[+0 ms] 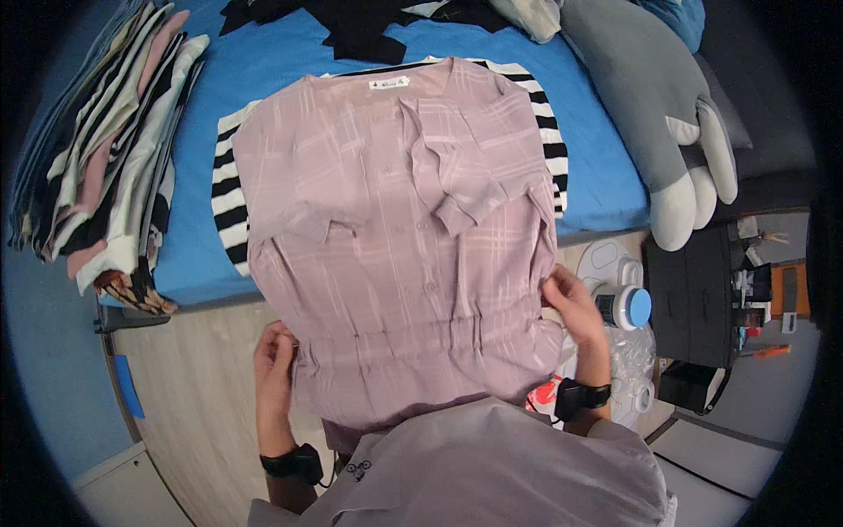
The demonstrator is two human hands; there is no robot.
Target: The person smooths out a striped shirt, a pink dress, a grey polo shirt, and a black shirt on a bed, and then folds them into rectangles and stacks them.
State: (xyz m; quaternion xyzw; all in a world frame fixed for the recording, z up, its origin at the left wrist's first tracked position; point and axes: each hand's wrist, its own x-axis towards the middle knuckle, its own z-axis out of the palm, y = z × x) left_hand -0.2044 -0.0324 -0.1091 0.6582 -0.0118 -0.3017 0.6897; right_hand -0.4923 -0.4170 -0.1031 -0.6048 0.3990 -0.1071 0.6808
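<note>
A pale pink plaid blouse [395, 263] with a button front lies face up before me, its neckline away from me. Both sleeves are folded in over the chest. Its upper part rests on a black-and-white striped garment [227, 178] on the bed, while the gathered waist and hem hang past the bed's edge towards my body. At the waist's left edge, my left hand [273, 352] pinches the fabric. My right hand [574, 303] grips the opposite side edge, a little higher up. The fingertips of both hands are partly hidden by cloth.
Folded clothes [125, 145] are stacked in a row at the bed's left. Black garments [362, 26] lie at the far side of the blue bed sheet [197, 263]. A grey plush toy [645, 99] leans at the right. Beyond my right hand stands a white tub with a blue lid [622, 307], near a dark drawer unit [688, 296].
</note>
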